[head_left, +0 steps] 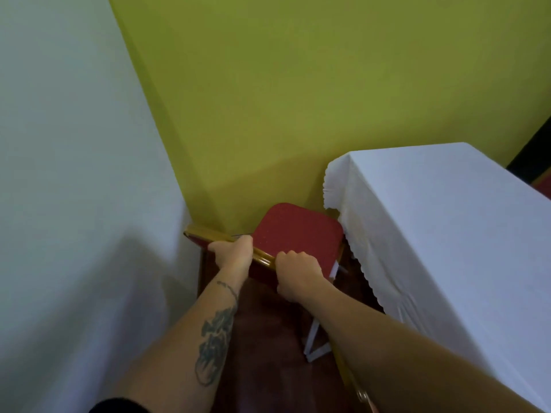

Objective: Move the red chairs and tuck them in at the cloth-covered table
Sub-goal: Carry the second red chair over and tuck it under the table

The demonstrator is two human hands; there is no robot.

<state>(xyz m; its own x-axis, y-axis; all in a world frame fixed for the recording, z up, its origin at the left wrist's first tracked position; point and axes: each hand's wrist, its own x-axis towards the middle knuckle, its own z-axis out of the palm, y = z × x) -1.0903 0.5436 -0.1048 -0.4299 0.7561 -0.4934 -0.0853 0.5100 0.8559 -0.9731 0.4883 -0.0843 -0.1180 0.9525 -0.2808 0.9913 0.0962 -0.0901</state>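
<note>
Forearms lead in; I've got my left hand (pixel 234 251) and right hand (pixel 296 274) both wrapped tight over the chair (pixel 298 234) back's gold rail. Just beyond my grip, its seat touches the table (pixel 447 219) cloth. Not tucked yet; pushing remains.

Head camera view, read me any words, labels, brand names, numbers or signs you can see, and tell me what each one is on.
None: no readable text in this view.
Red padded chair with gold frame, gripped by left hand and right hand: only a fine dotted pattern.
White cloth-covered table: plain.
Yellow-green wall and white wall: bare.
Left forearm tattoo: a picture, no letters discernible.
</note>
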